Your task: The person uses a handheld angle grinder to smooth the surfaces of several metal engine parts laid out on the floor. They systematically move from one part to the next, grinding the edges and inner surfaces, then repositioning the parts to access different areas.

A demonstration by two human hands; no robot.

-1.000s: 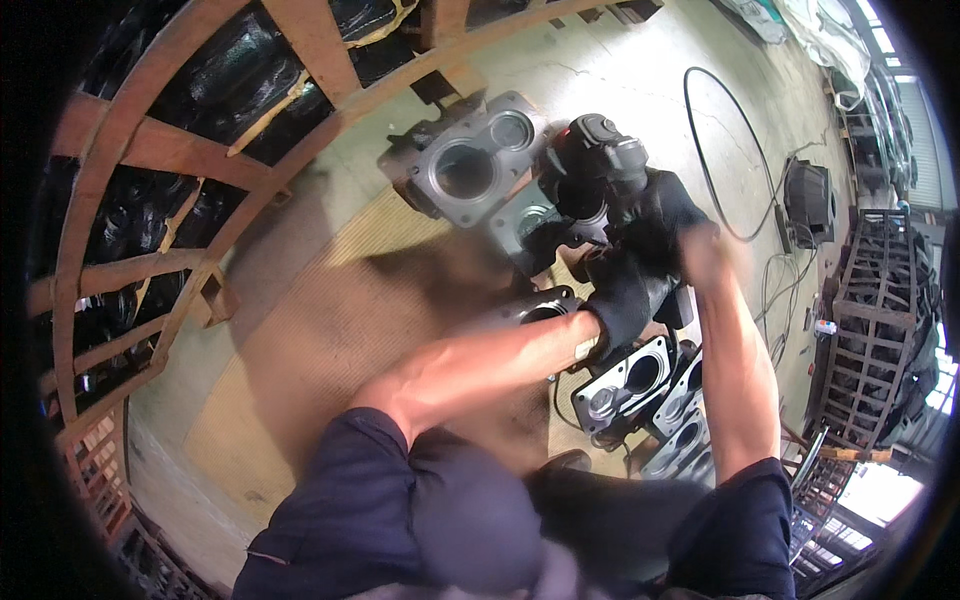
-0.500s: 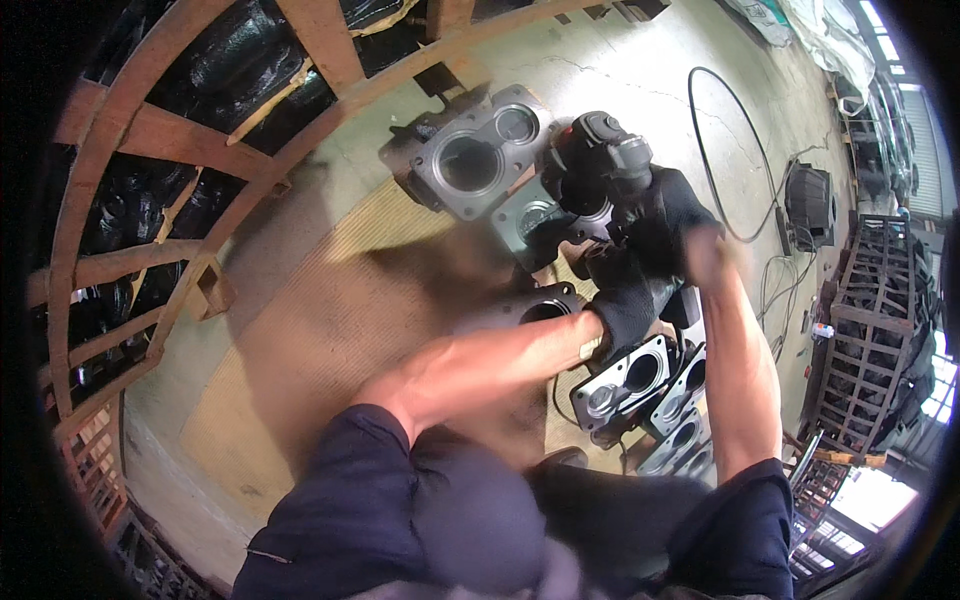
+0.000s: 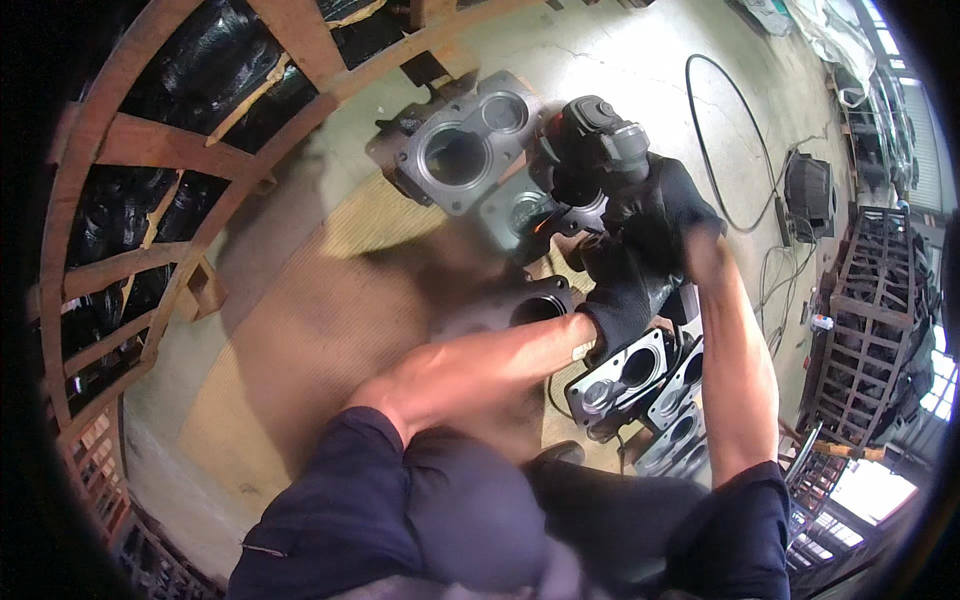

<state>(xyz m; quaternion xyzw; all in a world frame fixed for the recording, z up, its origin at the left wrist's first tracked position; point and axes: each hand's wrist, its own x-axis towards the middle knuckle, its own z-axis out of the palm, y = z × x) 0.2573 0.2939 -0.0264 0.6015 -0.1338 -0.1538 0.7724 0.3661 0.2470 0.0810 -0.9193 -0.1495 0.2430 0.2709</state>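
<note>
Both my hands wear black gloves and hold a black hand-held power tool (image 3: 597,135) with a red mark on its body. My right hand (image 3: 672,205) is closed around its far right side. Below and nearer to me, my left hand (image 3: 630,300) is wrapped round its lower part, with the fingers partly hidden. A small orange streak glows at the tool's left side, over a grey metal casting (image 3: 512,215). Beyond it lies a larger casting (image 3: 455,155) with two round openings. Another casting (image 3: 500,305) is half covered by my left forearm.
Several flanged metal castings (image 3: 620,375) stand at the near right, between my forearms. Tan matting (image 3: 330,320) covers the floor. Wooden crates (image 3: 180,145) with black-wrapped contents line the left. A cable loop (image 3: 690,110) and a black box (image 3: 810,190) lie to the right.
An orange streak now shows beside the tool. The whole scene has shifted slightly in the view, and both hands keep their grip.
</note>
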